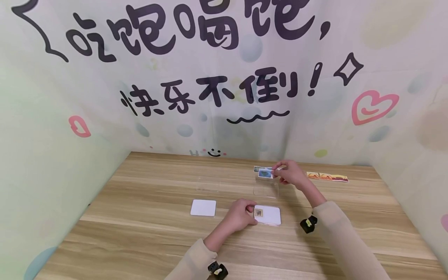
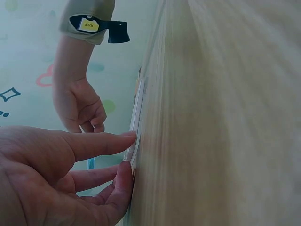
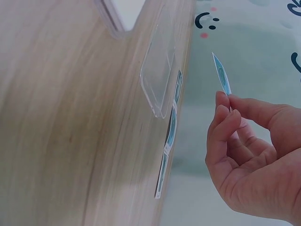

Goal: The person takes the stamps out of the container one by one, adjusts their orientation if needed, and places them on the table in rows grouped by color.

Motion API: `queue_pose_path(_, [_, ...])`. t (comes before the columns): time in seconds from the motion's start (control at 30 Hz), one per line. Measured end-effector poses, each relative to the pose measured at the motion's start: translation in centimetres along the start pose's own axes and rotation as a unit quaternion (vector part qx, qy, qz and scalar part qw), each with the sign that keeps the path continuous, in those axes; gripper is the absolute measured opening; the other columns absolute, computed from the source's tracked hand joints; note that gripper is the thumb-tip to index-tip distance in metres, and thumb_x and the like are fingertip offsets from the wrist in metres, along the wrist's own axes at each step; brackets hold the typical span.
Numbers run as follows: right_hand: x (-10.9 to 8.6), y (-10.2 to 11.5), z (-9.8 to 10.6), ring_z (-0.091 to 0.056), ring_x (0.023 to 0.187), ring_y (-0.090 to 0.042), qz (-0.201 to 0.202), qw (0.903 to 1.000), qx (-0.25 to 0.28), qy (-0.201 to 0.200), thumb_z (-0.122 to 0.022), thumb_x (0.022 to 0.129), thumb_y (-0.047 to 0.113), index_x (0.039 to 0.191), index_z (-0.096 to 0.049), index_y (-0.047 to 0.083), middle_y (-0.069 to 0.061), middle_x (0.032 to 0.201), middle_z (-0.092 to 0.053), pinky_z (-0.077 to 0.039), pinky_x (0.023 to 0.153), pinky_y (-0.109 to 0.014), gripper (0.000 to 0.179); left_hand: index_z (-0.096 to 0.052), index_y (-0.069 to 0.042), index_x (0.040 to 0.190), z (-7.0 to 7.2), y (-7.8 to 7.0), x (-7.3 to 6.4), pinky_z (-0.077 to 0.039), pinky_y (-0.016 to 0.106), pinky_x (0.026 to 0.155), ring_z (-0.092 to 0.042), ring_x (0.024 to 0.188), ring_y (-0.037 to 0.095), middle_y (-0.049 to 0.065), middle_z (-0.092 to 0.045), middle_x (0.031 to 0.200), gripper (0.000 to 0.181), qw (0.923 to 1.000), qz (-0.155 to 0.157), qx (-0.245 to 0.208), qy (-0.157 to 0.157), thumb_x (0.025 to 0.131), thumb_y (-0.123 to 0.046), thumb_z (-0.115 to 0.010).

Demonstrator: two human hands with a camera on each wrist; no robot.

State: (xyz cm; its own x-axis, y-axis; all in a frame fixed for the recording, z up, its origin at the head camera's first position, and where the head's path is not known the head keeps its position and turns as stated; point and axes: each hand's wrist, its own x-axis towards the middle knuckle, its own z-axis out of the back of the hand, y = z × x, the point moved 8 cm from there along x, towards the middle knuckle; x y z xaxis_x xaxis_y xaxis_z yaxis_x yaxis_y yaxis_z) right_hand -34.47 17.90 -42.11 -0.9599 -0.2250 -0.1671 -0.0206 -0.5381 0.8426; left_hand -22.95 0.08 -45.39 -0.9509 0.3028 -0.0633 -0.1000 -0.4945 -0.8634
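Between thumb and fingertips my right hand (image 1: 291,174) pinches a small blue postage stamp (image 1: 265,174), raised over the back of the table. In the right wrist view the stamp (image 3: 221,75) appears nearly edge-on, above a strip of blue stamps (image 3: 172,127) lying on the wood. My left hand (image 1: 239,216) grips the left edge of a white card (image 1: 272,216) in a clear case, thumb at the near corner. A small tan stamp (image 1: 259,212) lies at that card's left end. Just behind the card is a clear plastic cover (image 1: 266,190).
A second white card (image 1: 203,208) lies left of my left hand, with another clear cover (image 1: 209,184) behind it. Orange and yellow stamps (image 1: 327,177) form a row at the back right. A printed cloth wall (image 1: 196,132) borders the wooden table (image 1: 140,233).
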Motion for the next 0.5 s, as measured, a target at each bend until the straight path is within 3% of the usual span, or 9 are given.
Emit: queue_pose_path(0.5, [0.3, 0.01, -0.06, -0.058, 0.064, -0.015, -0.001, 1.0, -0.008, -0.004, -0.061, 0.105, 0.01, 0.118, -0.064, -0.008, -0.03, 0.106, -0.073, -0.055, 0.063, -0.03, 0.023, -0.07, 0.014, 0.119, 0.09, -0.17, -0.17, -0.041, 0.023, 0.068, -0.047, 0.077, 0.014, 0.01, -0.058, 0.088, 0.046, 1.0, -0.006, -0.002, -0.001, 0.074, 0.016, -0.084])
